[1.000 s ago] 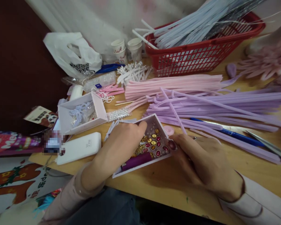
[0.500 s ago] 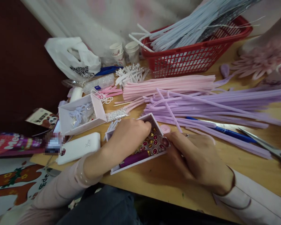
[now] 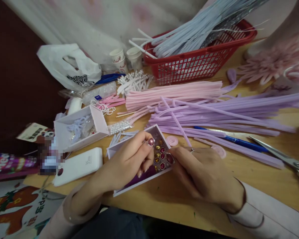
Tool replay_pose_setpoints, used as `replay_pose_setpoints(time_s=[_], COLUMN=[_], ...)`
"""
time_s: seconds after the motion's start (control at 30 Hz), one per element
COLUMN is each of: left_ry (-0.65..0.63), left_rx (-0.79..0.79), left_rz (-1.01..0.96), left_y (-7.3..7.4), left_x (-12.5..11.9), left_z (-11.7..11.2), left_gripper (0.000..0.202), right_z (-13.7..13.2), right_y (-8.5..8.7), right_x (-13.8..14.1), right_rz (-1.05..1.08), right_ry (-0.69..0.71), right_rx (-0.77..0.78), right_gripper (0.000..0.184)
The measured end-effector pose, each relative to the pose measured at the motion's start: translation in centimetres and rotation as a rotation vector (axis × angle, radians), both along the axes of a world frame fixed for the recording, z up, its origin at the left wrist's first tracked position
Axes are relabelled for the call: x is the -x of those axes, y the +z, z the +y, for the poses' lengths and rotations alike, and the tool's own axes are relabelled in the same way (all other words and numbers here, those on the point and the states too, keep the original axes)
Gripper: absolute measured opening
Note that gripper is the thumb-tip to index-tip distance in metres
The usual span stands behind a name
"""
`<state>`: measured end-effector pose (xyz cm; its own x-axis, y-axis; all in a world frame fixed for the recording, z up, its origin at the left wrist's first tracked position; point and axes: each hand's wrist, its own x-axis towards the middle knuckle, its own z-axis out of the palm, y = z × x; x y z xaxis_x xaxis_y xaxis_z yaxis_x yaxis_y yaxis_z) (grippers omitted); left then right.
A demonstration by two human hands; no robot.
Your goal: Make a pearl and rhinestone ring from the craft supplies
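My left hand [image 3: 132, 162] is closed above the white box [image 3: 126, 191]. A small round shiny pink bead [image 3: 151, 142] shows between its thumb and forefinger. Inside the box lie red gems [image 3: 162, 166] and yellow gems [image 3: 157, 160] with bright rims; a purple item [image 3: 142, 176] along the near wall is partly covered by my left hand. At the box's right wall my right hand [image 3: 206, 172] is closed, a dark red gem [image 3: 169, 158] pinched at its fingertips. Its other fingers are curled under, mostly out of sight.
Purple chenille stems [image 3: 214, 113] and pink ones [image 3: 174, 94] lie behind the box. Scissors [image 3: 276, 154] and a blue pen [image 3: 246, 143] are at right. A second white box [image 3: 99, 121] and a power bank [image 3: 79, 166] stand left. A red basket [image 3: 204, 59] is behind.
My left hand has come up out of the box, turned, and now shows a pink bead at its fingertips. My right hand stays at the box's right wall. The view has shifted slightly.
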<state>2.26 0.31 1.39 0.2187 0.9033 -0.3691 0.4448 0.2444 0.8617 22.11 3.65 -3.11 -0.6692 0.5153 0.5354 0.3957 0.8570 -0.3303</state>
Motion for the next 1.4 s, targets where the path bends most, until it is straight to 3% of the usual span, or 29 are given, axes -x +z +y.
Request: replay_pose_setpoints(time_s=[0.13,0.27,0.5,0.67,0.8,1.03,1.3,1.4], left_ry=[0.025,0.052,0.02,-0.112,-0.074,-0.214,-0.443,-0.455], left_rx=[0.143,0.161,-0.037,-0.356,-0.471,-0.502,-0.503,-0.469], left_rz=[-0.221,-0.226,0.029,0.541,0.809,1.095,1.127,1.154], left_y=[0.1,-0.1,0.0,0.1,0.1,-0.3,0.2,0.3], left_x=[-0.4,-0.7,-0.6,-1.0,-0.9,-0.6,-1.1,-1.0], left_z=[-0.1,0.0,0.4,0.6,0.4,0.9,2.3,2.1], left_gripper=[0.034,0.033,0.035,0.016,0.02,0.026,0.022,0.024], right_z=[0.0,0.1,-0.1,0.0,0.1,0.0,0.1,0.0], right_y=[0.1,0.2,0.0,0.0,0.0,0.2,0.2,0.1], right_x=[0.1,0.2,0.2,0.0,-0.2,-0.2,-0.2,-0.3], right_rz=[0.001,0.007,-0.022,-0.027,-0.017,0.098,0.105,0.1], right_ry=[0.009,0.006,-0.025,-0.02,-0.06,-0.051,-0.036,-0.043], right_rx=[0.009,-0.009,0.001,0.025,0.001,0.005,0.025,0.024], right_gripper=[0.025,0.025,0.023,0.022,0.022,0.018,0.021,0.02])
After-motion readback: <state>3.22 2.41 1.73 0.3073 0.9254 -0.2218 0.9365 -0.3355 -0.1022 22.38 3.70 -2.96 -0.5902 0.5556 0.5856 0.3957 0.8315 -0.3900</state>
